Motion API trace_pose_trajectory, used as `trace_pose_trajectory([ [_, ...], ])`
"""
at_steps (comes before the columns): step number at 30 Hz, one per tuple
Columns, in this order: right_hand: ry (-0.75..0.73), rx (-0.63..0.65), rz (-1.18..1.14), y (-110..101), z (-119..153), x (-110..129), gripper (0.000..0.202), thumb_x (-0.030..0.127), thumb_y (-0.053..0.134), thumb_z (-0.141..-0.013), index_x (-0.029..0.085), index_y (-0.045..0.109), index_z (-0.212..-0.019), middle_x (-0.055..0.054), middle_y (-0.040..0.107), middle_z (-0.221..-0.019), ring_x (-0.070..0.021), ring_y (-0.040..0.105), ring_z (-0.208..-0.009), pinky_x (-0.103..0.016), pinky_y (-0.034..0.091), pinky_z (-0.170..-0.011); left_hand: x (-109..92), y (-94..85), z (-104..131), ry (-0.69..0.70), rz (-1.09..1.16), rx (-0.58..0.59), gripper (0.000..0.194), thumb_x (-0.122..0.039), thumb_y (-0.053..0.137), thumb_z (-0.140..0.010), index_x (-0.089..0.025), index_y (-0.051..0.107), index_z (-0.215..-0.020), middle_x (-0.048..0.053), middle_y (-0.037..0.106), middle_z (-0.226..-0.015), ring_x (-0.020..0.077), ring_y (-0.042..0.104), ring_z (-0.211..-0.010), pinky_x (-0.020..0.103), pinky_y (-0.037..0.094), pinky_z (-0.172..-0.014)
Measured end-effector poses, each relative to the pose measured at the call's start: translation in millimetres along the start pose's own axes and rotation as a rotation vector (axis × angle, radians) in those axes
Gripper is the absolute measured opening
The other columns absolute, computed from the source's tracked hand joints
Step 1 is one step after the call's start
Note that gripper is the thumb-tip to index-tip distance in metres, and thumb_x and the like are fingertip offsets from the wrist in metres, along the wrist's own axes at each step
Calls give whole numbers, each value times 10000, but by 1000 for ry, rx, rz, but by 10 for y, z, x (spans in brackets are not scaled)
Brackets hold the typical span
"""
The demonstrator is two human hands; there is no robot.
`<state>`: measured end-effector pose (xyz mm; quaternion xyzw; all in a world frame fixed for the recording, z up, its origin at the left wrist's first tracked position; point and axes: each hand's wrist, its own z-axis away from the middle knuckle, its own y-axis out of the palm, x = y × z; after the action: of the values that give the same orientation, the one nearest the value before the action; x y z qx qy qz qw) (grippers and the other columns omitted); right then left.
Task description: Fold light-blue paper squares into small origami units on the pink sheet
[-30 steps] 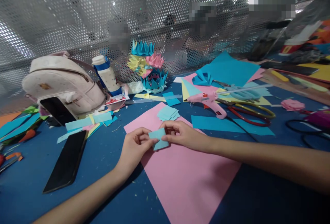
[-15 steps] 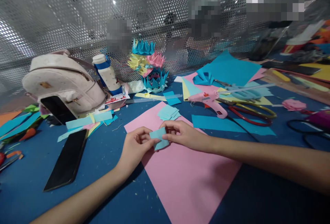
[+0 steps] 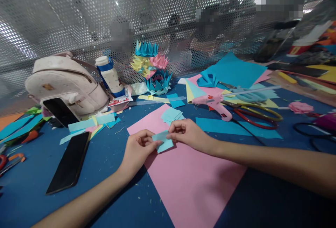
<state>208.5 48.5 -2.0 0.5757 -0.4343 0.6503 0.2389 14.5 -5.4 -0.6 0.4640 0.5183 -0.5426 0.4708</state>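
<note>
A small light blue paper piece (image 3: pixel 164 145) with a crease across it is held over a large pink sheet (image 3: pixel 194 182). My left hand (image 3: pixel 139 151) pinches its left side between thumb and fingers. The upper right corner of the piece is between the thumb and fingertips of my right hand (image 3: pixel 187 135). Just behind my hands, a small pile of light blue paper squares (image 3: pixel 172 114) lies on the pink sheet.
Right of the sheet are a pink glue gun (image 3: pixel 214 104), scissors (image 3: pixel 258 114) and a blue paper strip (image 3: pixel 236 127). To the left lie a phone (image 3: pixel 69 163) and a backpack (image 3: pixel 65 81). Folded paper flowers (image 3: pixel 157 81) and a bottle (image 3: pixel 109 76) stand behind.
The fingers of my right hand have shifted slightly up and right along the paper's edge. More of the piece's right part shows. My left hand has barely moved.
</note>
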Motion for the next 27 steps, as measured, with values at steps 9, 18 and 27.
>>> trace_pose_trajectory([
  [9,-67,38,-6,-15,31,94,287,415,660,-818,160,601,-700,-1,611,-628,-118,540,-583,-244,395,-569,-9,1,3,22,-62,-4,169,-250,772,-671,-144,641,-687,-32,593,-514,92,545,-460,187,417,-467],
  [18,-94,-12,17,-23,22,40,293,412,640,-841,150,646,-709,-9,612,-652,-125,528,-616,-251,396,-592,-14,-4,18,21,-100,57,123,-227,748,-696,-144,659,-713,-13,626,-539,110,567,-482,207,432,-496],
  [27,-106,-9,65,-3,45,82,213,361,627,-852,171,606,-759,-3,602,-706,-119,515,-619,-242,402,-570,-8,-15,13,30,-87,55,124,-228,755,-688,-154,655,-694,-24,595,-548,101,538,-494,201,413,-491],
])
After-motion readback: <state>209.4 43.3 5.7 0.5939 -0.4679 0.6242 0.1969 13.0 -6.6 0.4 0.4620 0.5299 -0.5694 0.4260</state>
